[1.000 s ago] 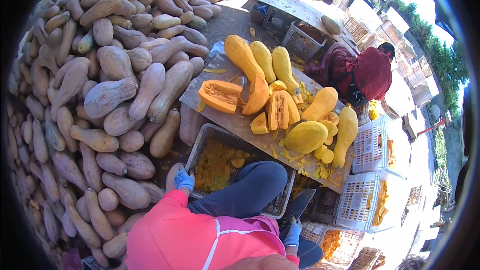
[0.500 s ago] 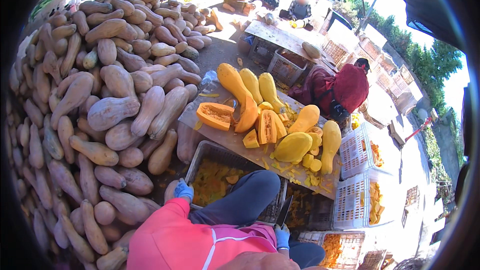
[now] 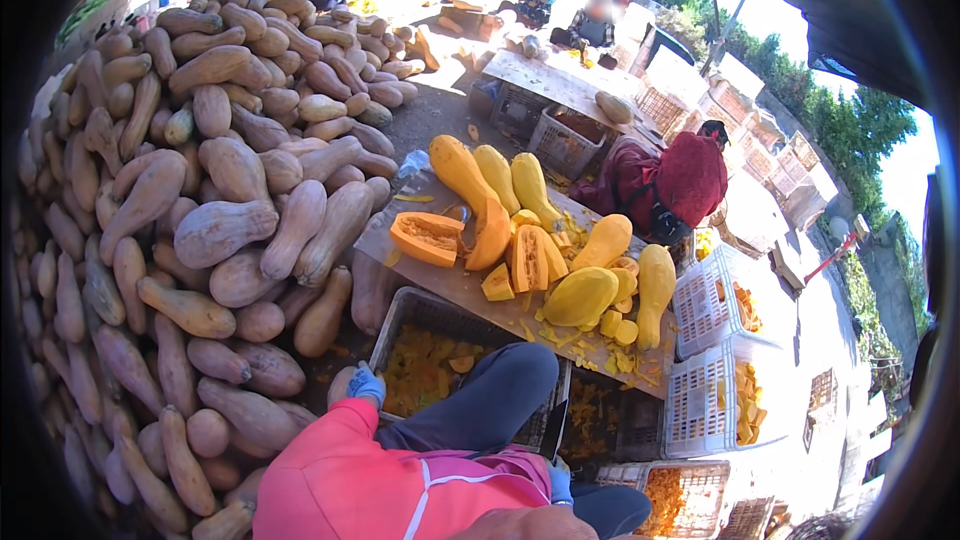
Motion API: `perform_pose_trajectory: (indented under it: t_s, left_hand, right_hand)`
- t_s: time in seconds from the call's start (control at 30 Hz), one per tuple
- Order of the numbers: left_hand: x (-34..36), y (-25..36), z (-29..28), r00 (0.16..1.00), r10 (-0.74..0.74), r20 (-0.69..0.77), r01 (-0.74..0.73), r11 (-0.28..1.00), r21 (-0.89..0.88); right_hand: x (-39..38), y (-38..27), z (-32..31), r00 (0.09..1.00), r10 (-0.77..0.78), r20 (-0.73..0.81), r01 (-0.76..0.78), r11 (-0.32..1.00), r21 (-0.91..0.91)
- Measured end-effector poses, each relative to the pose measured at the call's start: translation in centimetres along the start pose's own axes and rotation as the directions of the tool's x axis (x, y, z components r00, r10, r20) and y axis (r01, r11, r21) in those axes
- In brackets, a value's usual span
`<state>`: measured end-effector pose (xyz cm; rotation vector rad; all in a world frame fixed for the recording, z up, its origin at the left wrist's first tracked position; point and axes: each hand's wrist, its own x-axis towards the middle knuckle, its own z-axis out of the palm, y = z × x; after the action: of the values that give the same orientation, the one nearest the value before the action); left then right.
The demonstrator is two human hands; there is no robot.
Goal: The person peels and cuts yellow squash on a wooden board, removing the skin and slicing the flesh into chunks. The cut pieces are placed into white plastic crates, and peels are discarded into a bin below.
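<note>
"What are the hands doing, nearest first?"

"The right hand [image 3: 560, 481], in a blue glove, is closed around a knife [image 3: 556, 428] whose dark blade stands up beside the bent leg [image 3: 498, 402]. The left hand [image 3: 367, 384], gloved too, rests against a tan squash [image 3: 341, 387] at the near left corner of the grey crate [image 3: 432, 308]. Whether those fingers grip it or only lie on it, one cannot tell."

"And what has just changed?"

"The knife, mostly. A second ago it leaned out to the right with its broad side showing; now it is drawn in toward the lap, almost edge-on. The left hand keeps its place by the squash. The view has tipped up, too — more of the yard shows."

"What does that mean for the work?"

"Nothing is under the blade, so cutting seems paused. On the board [image 3: 450, 283], past the crate of peelings, the opened squash half [image 3: 427, 238] lies just as it did, near the peeled whole ones."

"Farther off?"

"A heap of unpeeled squash fills the left. To the right are white crates [image 3: 697, 316] of cut pieces, then a person in maroon [image 3: 676, 186] bending beyond the board — and, farthest, people seated about the yard."
</note>
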<state>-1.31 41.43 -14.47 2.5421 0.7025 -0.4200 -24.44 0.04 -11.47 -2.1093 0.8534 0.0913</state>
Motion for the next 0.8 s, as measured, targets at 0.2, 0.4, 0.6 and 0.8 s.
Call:
perform_pose_trajectory:
  t_s: [0.2,0.4,0.6,0.8]
  left_hand:
    - [-0.8,1.0,0.0,1.0,0.019,0.01,-0.019,1.0,0.019]
    - [0.0,-0.1,1.0,1.0,0.013,-0.027,-0.013,1.0,-0.007]
    - [-0.4,0.4,0.3,1.0,0.008,0.015,-0.008,1.0,0.024]
    - [-1.4,1.6,-2.0,0.997,0.007,0.077,-0.009,1.0,0.029]
  right_hand:
    - [0.3,1.2,-0.7,1.0,0.011,-0.002,-0.011,0.999,-0.039]
    - [-0.3,-1.3,-1.0,0.996,0.079,0.042,-0.08,0.997,0.023]
    - [-0.7,-2.4,-1.8,0.991,0.13,0.03,-0.131,0.991,0.017]
    - [-1.0,-1.2,-3.0,0.989,0.138,0.049,-0.146,0.897,0.416]
